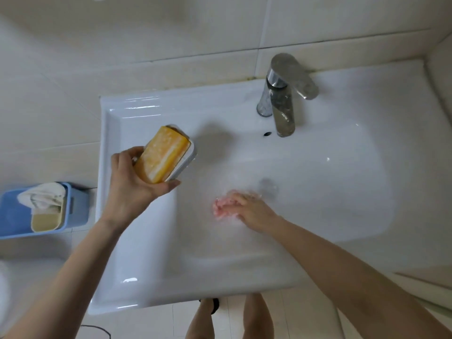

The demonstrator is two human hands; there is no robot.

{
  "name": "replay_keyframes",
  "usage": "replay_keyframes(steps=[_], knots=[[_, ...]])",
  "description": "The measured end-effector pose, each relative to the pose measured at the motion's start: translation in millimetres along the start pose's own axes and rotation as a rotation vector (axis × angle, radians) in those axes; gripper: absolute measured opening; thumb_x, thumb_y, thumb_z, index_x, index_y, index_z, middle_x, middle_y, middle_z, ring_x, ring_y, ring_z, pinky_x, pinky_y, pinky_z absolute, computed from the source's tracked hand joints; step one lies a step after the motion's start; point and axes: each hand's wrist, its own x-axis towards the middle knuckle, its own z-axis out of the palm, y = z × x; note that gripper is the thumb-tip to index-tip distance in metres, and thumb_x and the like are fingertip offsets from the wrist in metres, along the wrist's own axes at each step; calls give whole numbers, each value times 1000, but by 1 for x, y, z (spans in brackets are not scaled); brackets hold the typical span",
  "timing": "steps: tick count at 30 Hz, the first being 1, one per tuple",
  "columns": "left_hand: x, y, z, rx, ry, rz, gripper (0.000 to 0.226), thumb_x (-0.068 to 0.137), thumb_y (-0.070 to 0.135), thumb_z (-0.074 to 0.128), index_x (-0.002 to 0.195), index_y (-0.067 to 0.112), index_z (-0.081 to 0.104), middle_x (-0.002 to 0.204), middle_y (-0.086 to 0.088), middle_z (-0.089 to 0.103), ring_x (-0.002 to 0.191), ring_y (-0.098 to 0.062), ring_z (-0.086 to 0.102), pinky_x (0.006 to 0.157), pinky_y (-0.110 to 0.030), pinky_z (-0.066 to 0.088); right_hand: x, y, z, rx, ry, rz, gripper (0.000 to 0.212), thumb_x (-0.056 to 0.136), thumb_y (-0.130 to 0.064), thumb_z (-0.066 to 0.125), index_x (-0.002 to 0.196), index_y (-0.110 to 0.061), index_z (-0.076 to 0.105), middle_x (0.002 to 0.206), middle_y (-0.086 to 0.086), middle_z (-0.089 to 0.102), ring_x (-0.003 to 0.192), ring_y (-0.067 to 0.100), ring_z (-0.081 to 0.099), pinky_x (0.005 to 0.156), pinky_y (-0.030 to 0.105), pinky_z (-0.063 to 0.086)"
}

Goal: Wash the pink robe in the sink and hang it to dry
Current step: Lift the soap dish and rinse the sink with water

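Note:
A white sink [151,265] fills the middle of the view, its basin holding cloudy water. A small bunch of the pink robe [221,207] shows in the water near the basin's centre. My right hand [252,211] lies on the pink cloth with fingers bent over it, partly under water. My left hand [132,189] holds a white soap dish [188,160] with a yellow soap bar [162,155] in it, tilted, above the sink's left ledge.
A chrome tap [283,101] stands at the back of the sink, with an overflow hole below it. A blue bin [14,216] with tissue and a cream box sits on the floor at left. Tiled walls surround the sink. My legs show below the front edge.

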Motion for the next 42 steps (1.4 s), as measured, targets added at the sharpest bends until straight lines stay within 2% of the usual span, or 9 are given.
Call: replay_keyframes(steps=[3,7,11,13,18,27,33,37,42], knots=[[2,-5,2,-6,-11,-23,95,51,33,92,130,10,45,121,-1,40,97,-7,45,85,-26,44,6,23,-4,-78,196,256,36,70,-16,70,103,-32,70,115,9,57,96,34,62,83,44,53],[-1,-15,3,-2,-49,-63,105,42,57,89,127,13,47,117,-5,47,98,-20,55,76,-36,53,-1,57,-5,-203,144,36,34,70,-18,69,103,-27,69,113,7,54,91,28,59,79,35,48],[-16,-13,2,-3,10,-82,96,47,31,93,128,11,47,116,-1,43,102,-14,48,83,-33,47,17,69,-31,289,263,706,26,87,-11,54,109,-19,65,113,10,65,100,30,63,79,31,50],[-21,-13,0,-19,15,-97,101,42,30,96,128,12,46,115,1,41,101,-11,45,84,-30,43,32,61,-45,594,446,726,22,85,-13,52,97,-23,67,101,5,68,90,24,66,72,28,53],[-22,-20,-3,29,27,-95,97,44,21,96,127,9,47,114,-5,42,94,0,38,82,-17,35,78,10,-118,608,916,394,33,81,-3,60,112,-11,62,109,-13,51,109,16,51,90,17,42],[5,-14,2,60,48,-106,91,51,18,92,129,9,46,114,-3,41,94,1,36,83,-21,35,168,-25,-126,140,540,8,43,84,-5,58,123,-22,62,126,9,51,110,34,49,88,46,44],[57,-6,33,43,-34,-16,91,52,17,92,128,8,43,118,0,35,102,-8,40,86,-20,37,133,-15,-111,-14,492,-198,25,76,-5,72,99,-17,71,106,12,56,86,32,57,67,37,52],[102,8,76,61,-188,149,95,48,20,94,128,7,45,121,-7,38,114,-20,41,93,-22,35,62,47,-89,126,607,95,35,78,-1,65,108,-20,68,110,2,55,87,27,61,67,31,54],[146,31,117,192,-210,419,104,38,62,68,123,5,50,116,-15,50,109,-29,43,94,-34,33,6,123,-112,279,1082,500,30,87,2,55,109,-14,67,117,11,44,101,21,55,91,41,51]])
